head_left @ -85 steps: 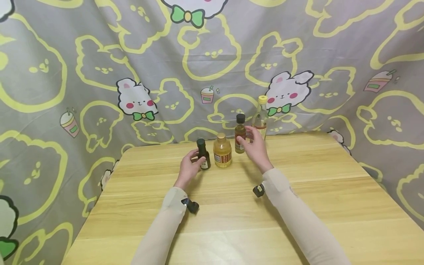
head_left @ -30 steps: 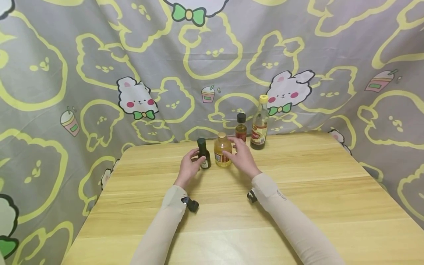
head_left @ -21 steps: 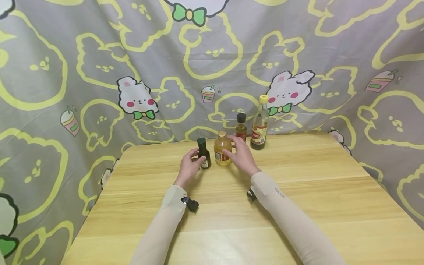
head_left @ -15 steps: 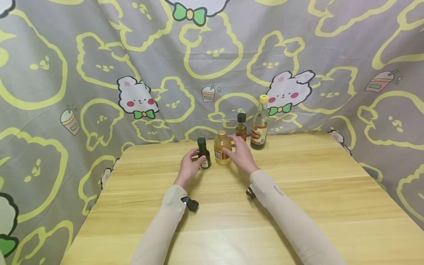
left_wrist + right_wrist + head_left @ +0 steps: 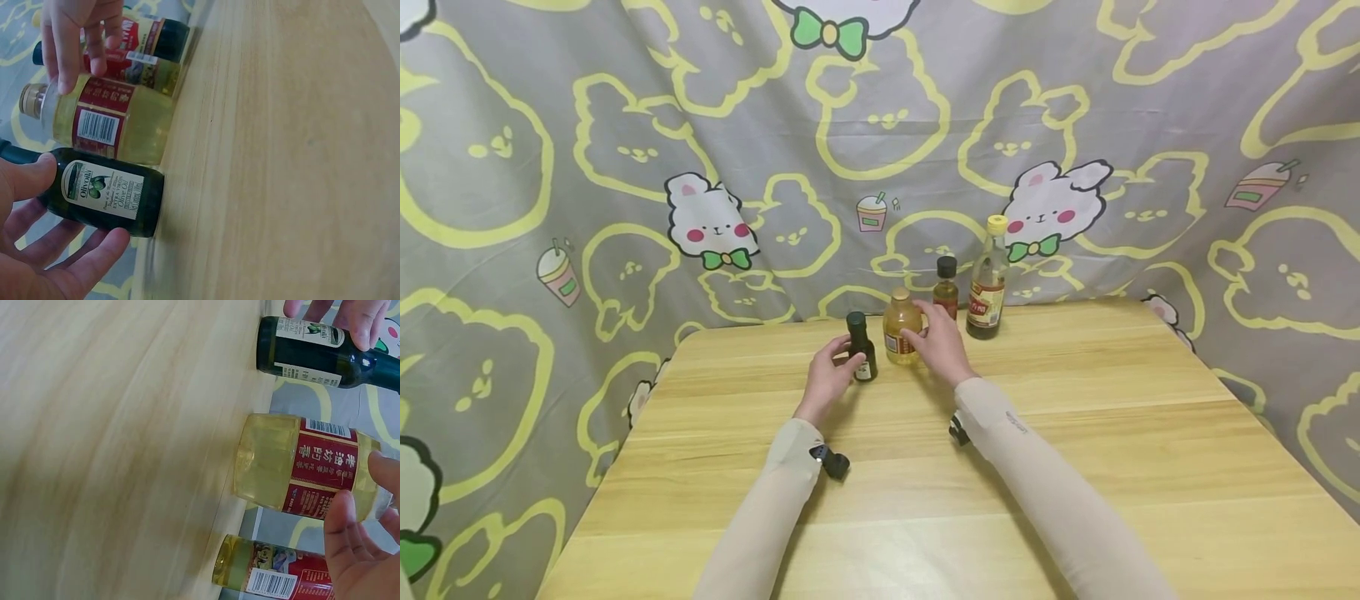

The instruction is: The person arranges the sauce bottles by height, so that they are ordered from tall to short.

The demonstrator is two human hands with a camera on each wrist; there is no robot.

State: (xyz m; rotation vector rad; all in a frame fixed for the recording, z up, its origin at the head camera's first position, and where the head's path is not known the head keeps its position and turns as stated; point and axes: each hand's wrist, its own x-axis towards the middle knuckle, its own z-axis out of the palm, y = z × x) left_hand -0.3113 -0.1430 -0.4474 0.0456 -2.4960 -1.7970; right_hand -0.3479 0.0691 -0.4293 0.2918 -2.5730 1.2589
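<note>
In the head view my left hand (image 5: pixel 826 382) holds a small dark green olive oil bottle (image 5: pixel 103 190), thumb on its front shoulder and fingers curled behind. It stands upright on the table. Just right of it is a squat clear bottle of yellow cooking oil (image 5: pixel 899 321) with a red label. My right hand (image 5: pixel 943 343) grips that one from its right side, thumb in front and fingers around the upper body. Behind this hand, partly hidden, stands a slim black-capped oil bottle (image 5: pixel 946 293) with a red label.
A tall yellow-capped bottle (image 5: pixel 987 292) stands at the back right. The wooden table (image 5: pixel 895 533) reaches back to a patterned curtain (image 5: pixel 775 133). Black wrist cameras sit on both sleeves.
My right hand has let go of the black-capped bottle, moved left, and taken the cooking oil bottle. That bottle has slid back towards the curtain. My left hand stays put.
</note>
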